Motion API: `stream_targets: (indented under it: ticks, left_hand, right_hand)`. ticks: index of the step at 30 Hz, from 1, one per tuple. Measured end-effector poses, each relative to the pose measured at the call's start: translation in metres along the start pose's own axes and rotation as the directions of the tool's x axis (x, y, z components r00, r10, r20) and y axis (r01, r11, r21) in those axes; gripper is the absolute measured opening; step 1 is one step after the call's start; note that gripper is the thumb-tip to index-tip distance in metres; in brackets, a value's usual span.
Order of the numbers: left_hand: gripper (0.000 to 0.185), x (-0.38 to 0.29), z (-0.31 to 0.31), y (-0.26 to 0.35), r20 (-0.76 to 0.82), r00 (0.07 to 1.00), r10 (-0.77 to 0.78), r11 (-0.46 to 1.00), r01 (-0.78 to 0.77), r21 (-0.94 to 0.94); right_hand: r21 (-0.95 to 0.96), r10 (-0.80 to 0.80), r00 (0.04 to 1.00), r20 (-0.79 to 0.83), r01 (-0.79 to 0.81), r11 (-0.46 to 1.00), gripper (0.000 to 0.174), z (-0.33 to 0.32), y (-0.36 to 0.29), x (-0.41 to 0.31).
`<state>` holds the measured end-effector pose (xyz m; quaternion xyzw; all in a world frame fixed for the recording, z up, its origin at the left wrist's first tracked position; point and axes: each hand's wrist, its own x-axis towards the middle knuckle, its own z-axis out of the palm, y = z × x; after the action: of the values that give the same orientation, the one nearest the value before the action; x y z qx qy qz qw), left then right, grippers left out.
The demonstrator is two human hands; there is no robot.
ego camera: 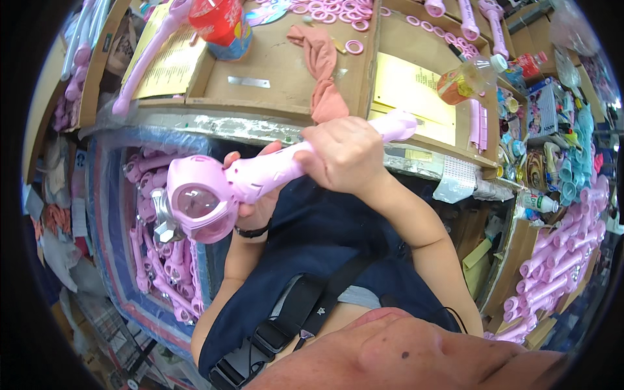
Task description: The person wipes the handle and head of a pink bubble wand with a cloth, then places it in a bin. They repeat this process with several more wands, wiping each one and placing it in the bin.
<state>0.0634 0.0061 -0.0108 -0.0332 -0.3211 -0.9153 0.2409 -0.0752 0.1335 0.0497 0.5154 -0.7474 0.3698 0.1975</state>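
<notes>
A pink plastic toy wand [265, 175] with a round windowed head and silver-coloured trim is held slantwise in front of my chest. Its head points to the lower left. My left hand [258, 207], with a black band at the wrist, clasps the shaft from beneath, just beside the head; part of this hand is hidden behind the wand. My right hand [343, 153] grips the shaft farther up, and the narrow end sticks out past it to the right. Just above my right hand, a twisted salmon-coloured cloth [319, 73] lies on the cardboard-lined bench.
Below left stands a plastic-lined bin [109, 243] of pink wands. Pink rings [331, 9], a metal strip [248, 82], yellow sheets [404, 92] and a drink bottle [468, 80] lie or stand on the bench [273, 105]. More pink wand parts [560, 253] are stacked at right.
</notes>
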Motion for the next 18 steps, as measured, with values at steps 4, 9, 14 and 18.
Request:
stream_targets:
  ticks: [4,9,14,18]
  left_hand:
    - [0.085,-0.003,-0.007,0.004,0.084,0.996,-0.004,0.999,0.008,-0.05]
    - [0.08,0.002,-0.019,0.019,0.01,0.999,0.045,0.989,-0.044,-0.14]
    - [0.076,0.009,-0.028,0.024,-0.048,0.995,0.085,0.994,-0.088,-0.062]
    - [0.075,0.009,-0.029,0.019,-0.107,0.992,0.066,0.996,-0.073,-0.06]
  right_hand:
    - [-0.04,0.029,0.994,0.107,-0.025,0.999,0.037,-0.004,0.009,-0.002]
    - [0.28,0.244,0.965,-0.094,-0.209,0.937,0.023,-0.037,0.07,0.001]
    - [-0.204,0.682,0.619,0.389,-0.664,0.719,0.025,-0.081,0.148,-0.035]
    - [-0.163,0.488,0.868,0.092,-0.47,0.867,0.011,-0.083,0.126,-0.065]
